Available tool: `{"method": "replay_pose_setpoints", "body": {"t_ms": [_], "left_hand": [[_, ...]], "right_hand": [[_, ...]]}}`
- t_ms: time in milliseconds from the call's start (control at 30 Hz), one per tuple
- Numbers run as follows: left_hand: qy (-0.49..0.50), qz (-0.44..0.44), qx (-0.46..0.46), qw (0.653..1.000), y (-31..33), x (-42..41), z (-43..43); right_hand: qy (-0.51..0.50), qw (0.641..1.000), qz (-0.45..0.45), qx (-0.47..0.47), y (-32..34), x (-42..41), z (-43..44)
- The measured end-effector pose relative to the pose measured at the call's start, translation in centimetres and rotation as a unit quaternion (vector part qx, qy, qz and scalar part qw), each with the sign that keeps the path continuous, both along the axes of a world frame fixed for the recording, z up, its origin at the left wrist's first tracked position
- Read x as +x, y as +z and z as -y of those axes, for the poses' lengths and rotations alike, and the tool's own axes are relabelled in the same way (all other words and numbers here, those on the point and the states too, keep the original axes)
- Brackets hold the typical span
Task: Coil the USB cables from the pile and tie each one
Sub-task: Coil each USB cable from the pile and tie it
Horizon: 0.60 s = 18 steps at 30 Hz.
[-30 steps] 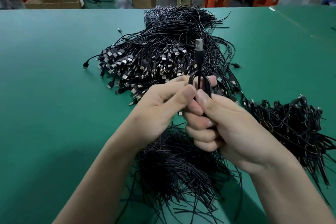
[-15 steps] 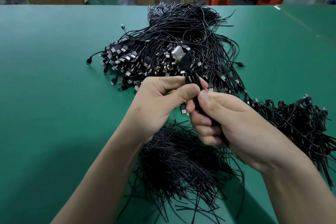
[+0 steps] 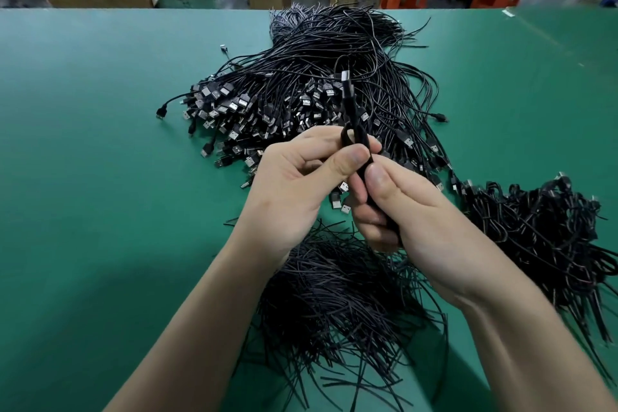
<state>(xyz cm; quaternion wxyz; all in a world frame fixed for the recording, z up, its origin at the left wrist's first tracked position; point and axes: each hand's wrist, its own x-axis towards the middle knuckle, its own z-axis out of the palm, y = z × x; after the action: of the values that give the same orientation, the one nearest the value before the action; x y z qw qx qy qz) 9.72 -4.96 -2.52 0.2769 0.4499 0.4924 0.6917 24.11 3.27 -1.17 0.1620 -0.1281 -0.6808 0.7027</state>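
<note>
Since half a second ago the USB plug (image 3: 345, 76) has swung from leaning left to nearly upright, above the pile of loose USB cables (image 3: 301, 84) on the green table (image 3: 100, 144). The left hand (image 3: 294, 184) pinches the coiled cable (image 3: 354, 130) near its top and the right hand (image 3: 411, 211) wraps its lower part; whether a tie is on it I cannot tell. If either pinch slackens before tying, the springy loops would likely open.

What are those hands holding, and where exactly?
One coiled black USB cable. The right hand grips its lower part; the left hand pinches it just above, between thumb and fingers. The plug end sticks up free.
</note>
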Motion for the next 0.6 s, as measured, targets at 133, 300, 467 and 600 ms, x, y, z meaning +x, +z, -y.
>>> {"method": "replay_pose_setpoints", "body": {"t_ms": [133, 300, 467, 600], "left_hand": [[0.047, -0.138, -0.100, 0.984, 0.1, -1.4, 0.4], [0.062, -0.440, -0.467, 0.764, -0.6, -2.3, 1.0], [0.060, -0.451, -0.515, 0.727, -1.1, -2.1, 0.8], [0.070, -0.461, -0.501, 0.729, -1.1, -2.1, 1.0]], "right_hand": [[-0.091, 0.991, 0.006, 0.102, -0.1, -0.4, -0.2], [-0.176, 0.957, 0.057, 0.222, -0.3, -0.2, -0.6], [-0.205, 0.944, 0.067, 0.249, -0.6, -0.5, -0.4], [-0.216, 0.941, 0.068, 0.250, -0.5, -0.4, -0.6]]}}
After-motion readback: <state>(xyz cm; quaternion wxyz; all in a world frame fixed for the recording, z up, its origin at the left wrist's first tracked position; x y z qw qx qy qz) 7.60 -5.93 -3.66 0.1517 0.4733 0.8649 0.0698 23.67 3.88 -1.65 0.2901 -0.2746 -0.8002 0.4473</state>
